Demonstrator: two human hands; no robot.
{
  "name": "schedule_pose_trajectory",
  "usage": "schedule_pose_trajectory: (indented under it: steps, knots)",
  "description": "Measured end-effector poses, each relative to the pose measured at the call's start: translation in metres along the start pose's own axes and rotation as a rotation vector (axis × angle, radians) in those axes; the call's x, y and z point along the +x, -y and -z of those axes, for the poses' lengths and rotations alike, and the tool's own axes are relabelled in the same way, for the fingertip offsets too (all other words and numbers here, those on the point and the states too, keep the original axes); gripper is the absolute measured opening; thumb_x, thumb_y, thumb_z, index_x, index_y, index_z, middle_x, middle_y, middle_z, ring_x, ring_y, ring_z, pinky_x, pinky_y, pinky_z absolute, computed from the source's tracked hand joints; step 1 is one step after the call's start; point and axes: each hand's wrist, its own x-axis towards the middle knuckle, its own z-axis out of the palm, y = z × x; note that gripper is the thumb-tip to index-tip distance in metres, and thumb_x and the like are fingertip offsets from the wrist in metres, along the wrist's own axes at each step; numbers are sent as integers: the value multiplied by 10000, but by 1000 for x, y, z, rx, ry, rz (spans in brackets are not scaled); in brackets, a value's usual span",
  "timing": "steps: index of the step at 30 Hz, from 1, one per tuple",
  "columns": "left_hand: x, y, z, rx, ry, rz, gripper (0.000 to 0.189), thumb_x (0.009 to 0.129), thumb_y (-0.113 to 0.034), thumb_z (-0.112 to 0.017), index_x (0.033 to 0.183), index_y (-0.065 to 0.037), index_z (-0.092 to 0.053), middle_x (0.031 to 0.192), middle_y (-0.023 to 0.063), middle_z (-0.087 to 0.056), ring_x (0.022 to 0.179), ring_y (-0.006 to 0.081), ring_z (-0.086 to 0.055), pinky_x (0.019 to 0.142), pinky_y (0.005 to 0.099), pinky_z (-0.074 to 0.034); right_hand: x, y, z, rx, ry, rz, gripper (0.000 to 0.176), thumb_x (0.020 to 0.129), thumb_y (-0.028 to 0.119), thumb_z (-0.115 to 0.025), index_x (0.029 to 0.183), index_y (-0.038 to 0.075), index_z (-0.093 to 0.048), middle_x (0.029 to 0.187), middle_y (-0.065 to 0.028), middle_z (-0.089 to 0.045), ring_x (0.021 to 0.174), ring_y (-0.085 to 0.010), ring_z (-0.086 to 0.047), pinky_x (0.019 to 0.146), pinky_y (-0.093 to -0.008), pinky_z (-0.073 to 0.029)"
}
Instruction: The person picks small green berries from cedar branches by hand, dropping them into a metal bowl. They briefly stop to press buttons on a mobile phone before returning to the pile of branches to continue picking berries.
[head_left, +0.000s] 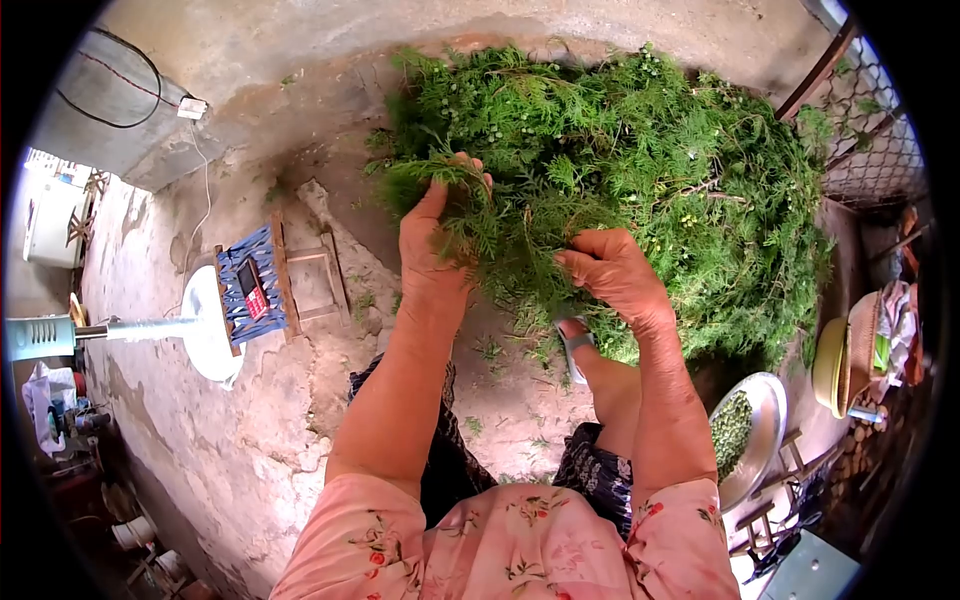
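My left hand (436,225) is closed around a leafy evergreen branch (530,225), held up in front of me. At the branch's right side, my right hand (622,278) pinches with thumb and forefinger among the sprigs; what exactly lies between those fingertips is too small to make out. Behind both hands spreads a large heap of cut green branches (690,170), with small pale green cones or berries among the foliage. To the lower right stands a metal basin (765,410) holding many small green pieces (732,435).
A low woven-seat stool (270,285) with a small red and black device (252,290) is at left, beside a white round fan base (205,330). Yellow bowls (830,365) and a wire mesh (880,150) are at right. My sandalled foot (575,345) is near the heap.
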Motion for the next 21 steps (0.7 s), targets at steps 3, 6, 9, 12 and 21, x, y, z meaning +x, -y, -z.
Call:
schedule_pose_trajectory:
  steps: [3, 6, 9, 12, 21]
  knots:
    - [-4, -2, -12, 51, -154, -51, 284, 899, -184, -494, 1104, 9, -523, 1094, 116, -566, 985, 245, -557, 831, 368, -484, -2, -10, 6, -6, -32, 27, 238, 823, 105, -620, 622, 23, -523, 540, 36, -462, 488, -28, -370, 425, -210, -283]
    - [-3, -5, -9, 127, -236, -75, 283, 915, -190, -460, 1116, 0, -518, 1115, 118, -556, 1002, 252, -547, 846, 382, -475, -6, -15, 8, 15, -78, 89, 247, 817, 122, -636, 616, 38, -521, 530, 32, -465, 459, -26, -366, 400, -199, -271]
    - [5, -4, 0, 122, -109, -138, 294, 929, -207, -430, 1141, -11, -484, 1115, 116, -549, 1003, 257, -539, 855, 387, -463, -15, -7, 14, 76, -106, -10, 217, 804, 113, -637, 636, -5, -564, 533, 14, -474, 513, -63, -404, 467, -238, -330]
    - [6, -7, -1, 103, -66, -217, 323, 938, -219, -407, 1179, -6, -425, 1137, 123, -530, 1030, 267, -520, 885, 394, -436, -19, -9, 25, 98, -146, -14, 208, 800, 116, -647, 640, 4, -572, 543, 5, -498, 513, -66, -424, 469, -235, -343]
    - [4, -21, 1, 137, -289, -150, 244, 920, -219, -468, 1062, -29, -526, 1051, 96, -603, 995, 225, -566, 865, 362, -451, -55, -67, 94, -398, -462, -91, 265, 779, 185, -641, 635, -22, -559, 507, -71, -484, 471, -117, -438, 440, -301, -352]
